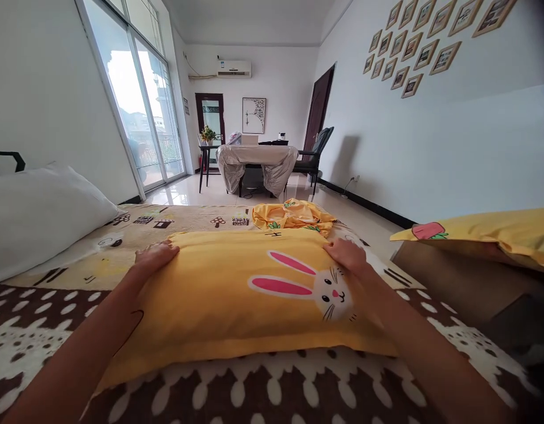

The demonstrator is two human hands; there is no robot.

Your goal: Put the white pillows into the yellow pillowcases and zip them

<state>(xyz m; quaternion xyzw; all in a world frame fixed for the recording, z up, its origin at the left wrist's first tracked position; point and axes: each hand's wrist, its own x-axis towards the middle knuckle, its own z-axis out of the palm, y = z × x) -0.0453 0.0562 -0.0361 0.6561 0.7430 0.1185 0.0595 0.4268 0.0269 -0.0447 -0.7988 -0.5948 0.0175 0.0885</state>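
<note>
A plump yellow pillow [210,294] with a white rabbit print lies flat across the bed in front of me. At its far left corner, my left hand [157,257] is closed on the edge of the fabric. My right hand [348,254] grips the far right corner in the same way, with its fingertips partly hidden. Just beyond the pillow rests a crumpled yellow cloth [293,215] with green leaf prints. Under everything spreads a brown and cream patterned blanket [236,388].
A white pillow [46,212] sits on the bed at left. Another yellow pillow or cover [497,232] with a carrot print lies on a brown surface at right. Past the bed stand a covered table [258,154], a black chair [316,152] and a small plant stand [205,168].
</note>
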